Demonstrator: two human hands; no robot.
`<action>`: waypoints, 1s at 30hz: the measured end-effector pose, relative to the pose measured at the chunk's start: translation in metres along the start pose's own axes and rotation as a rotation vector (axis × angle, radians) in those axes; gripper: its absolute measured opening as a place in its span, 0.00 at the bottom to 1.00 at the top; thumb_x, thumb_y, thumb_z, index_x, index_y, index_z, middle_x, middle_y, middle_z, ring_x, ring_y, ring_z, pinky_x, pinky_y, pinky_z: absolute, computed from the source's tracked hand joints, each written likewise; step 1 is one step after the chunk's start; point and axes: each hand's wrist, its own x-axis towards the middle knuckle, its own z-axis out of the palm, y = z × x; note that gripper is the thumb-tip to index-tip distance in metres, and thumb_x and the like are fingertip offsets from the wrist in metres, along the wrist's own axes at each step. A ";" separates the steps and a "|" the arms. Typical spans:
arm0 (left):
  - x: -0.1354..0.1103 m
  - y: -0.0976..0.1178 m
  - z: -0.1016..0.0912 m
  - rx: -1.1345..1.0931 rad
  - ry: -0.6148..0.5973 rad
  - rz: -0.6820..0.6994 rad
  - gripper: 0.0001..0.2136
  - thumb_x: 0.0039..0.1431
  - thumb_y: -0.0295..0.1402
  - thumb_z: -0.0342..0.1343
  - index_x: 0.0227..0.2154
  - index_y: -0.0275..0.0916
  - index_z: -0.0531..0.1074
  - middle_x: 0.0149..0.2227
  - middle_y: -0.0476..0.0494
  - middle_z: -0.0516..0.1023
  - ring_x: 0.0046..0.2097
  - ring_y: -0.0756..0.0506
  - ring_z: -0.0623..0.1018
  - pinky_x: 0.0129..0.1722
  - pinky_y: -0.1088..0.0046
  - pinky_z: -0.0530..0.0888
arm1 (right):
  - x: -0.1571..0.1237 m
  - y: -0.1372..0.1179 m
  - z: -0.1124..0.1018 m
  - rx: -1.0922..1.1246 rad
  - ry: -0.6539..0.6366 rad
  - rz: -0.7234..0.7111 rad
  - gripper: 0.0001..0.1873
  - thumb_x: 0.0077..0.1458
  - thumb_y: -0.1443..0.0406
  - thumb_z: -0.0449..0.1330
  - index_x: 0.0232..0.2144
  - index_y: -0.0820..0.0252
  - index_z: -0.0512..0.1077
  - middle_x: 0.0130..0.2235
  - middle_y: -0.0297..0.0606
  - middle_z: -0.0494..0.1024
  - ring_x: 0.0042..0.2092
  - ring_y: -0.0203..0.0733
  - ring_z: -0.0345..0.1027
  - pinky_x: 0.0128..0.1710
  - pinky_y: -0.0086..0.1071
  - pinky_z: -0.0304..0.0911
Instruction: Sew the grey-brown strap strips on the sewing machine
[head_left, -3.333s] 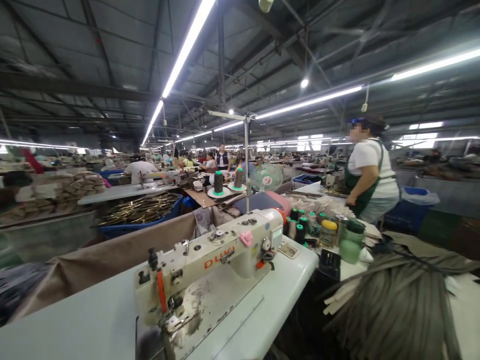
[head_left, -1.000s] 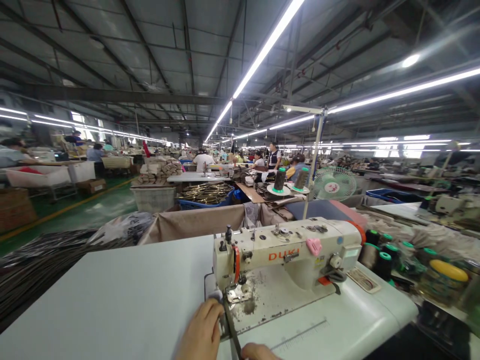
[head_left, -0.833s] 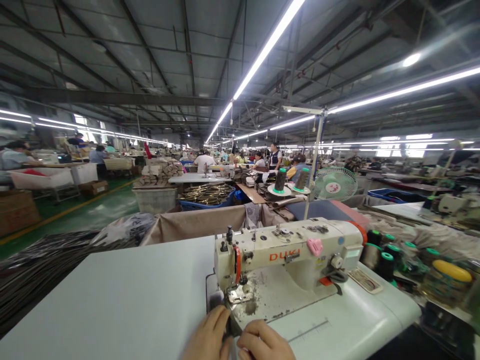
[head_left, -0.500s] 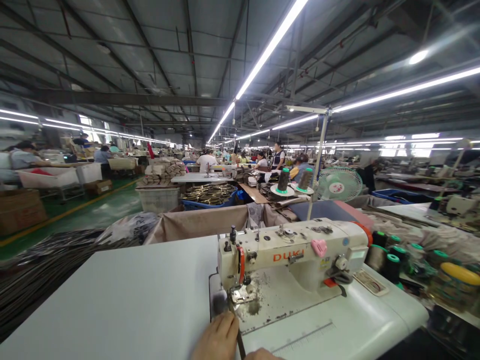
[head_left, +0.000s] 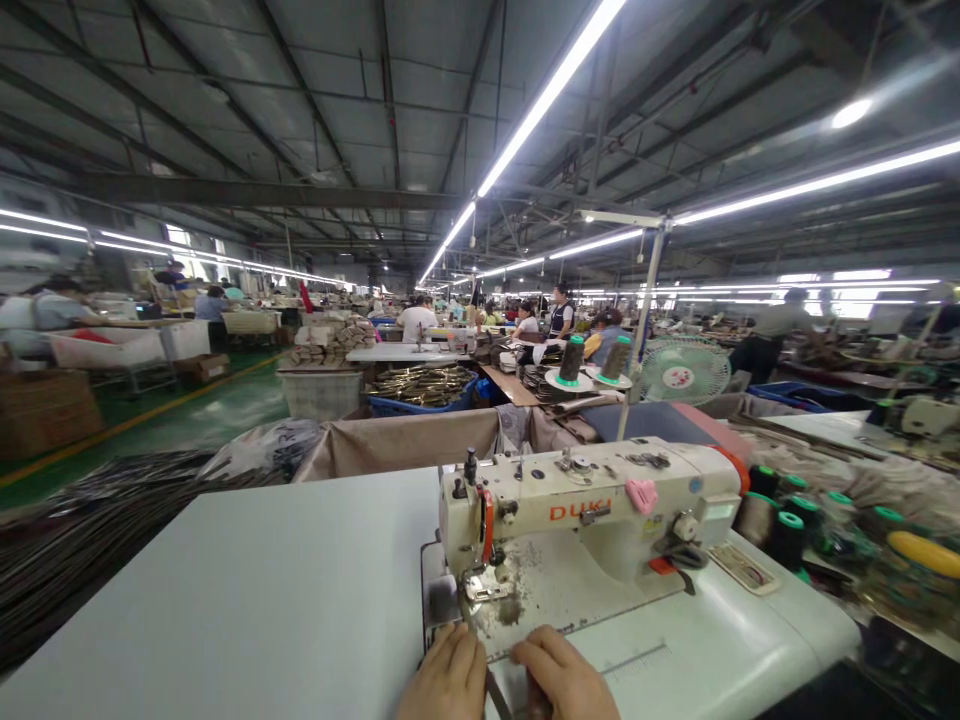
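Observation:
A white sewing machine (head_left: 592,525) with orange lettering stands on the pale worktable. A narrow dark strip (head_left: 496,693) runs from near its presser foot (head_left: 486,588) toward me. Just in front of the foot, my left hand (head_left: 448,672) lies over the strip, fingers close together and pressing it to the table. My right hand (head_left: 568,678) is to the right of the strip, its fingers bent and drawn together. Beneath those fingers is something dark that I cannot make out. The lower parts of both hands are cut off by the frame.
The worktable (head_left: 300,580) stretches left, beside a heap of long dark strips (head_left: 112,540). Thread cones (head_left: 787,535) crowd the right side. Behind the machine are a cloth-lined bin (head_left: 405,445), a green fan (head_left: 679,375) and people at other stations.
My right hand has come up from the bottom edge to beside the strip, near the machine's bed. My left hand stays by the presser foot. The view has shifted slightly.

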 end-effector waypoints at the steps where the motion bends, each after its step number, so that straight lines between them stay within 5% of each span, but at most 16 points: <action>1: 0.000 0.001 0.000 0.009 0.034 0.001 0.16 0.63 0.19 0.42 0.45 0.35 0.73 0.41 0.42 0.80 0.44 0.44 0.81 0.50 0.67 0.79 | 0.003 0.001 0.000 -0.015 0.011 0.048 0.26 0.46 0.78 0.55 0.44 0.50 0.76 0.45 0.36 0.78 0.47 0.40 0.74 0.47 0.26 0.67; 6: 0.002 0.001 -0.003 0.027 0.079 0.033 0.16 0.66 0.20 0.40 0.41 0.35 0.74 0.39 0.41 0.80 0.41 0.46 0.80 0.49 0.70 0.78 | 0.009 0.001 0.007 -0.037 0.097 0.162 0.22 0.52 0.77 0.53 0.42 0.51 0.76 0.43 0.37 0.77 0.47 0.41 0.74 0.47 0.28 0.66; 14: -0.004 -0.002 0.002 0.023 0.006 0.068 0.14 0.69 0.24 0.41 0.43 0.36 0.74 0.40 0.41 0.79 0.44 0.45 0.80 0.48 0.70 0.79 | 0.005 0.003 0.012 -0.089 0.039 0.174 0.25 0.50 0.77 0.54 0.46 0.49 0.73 0.46 0.36 0.76 0.45 0.40 0.74 0.44 0.27 0.66; 30: -0.003 -0.002 0.005 0.101 0.138 0.028 0.16 0.66 0.22 0.42 0.40 0.37 0.76 0.38 0.42 0.82 0.40 0.46 0.82 0.43 0.74 0.80 | 0.005 0.005 0.017 -0.130 0.002 0.210 0.25 0.49 0.75 0.54 0.48 0.48 0.72 0.48 0.37 0.74 0.45 0.41 0.74 0.46 0.28 0.66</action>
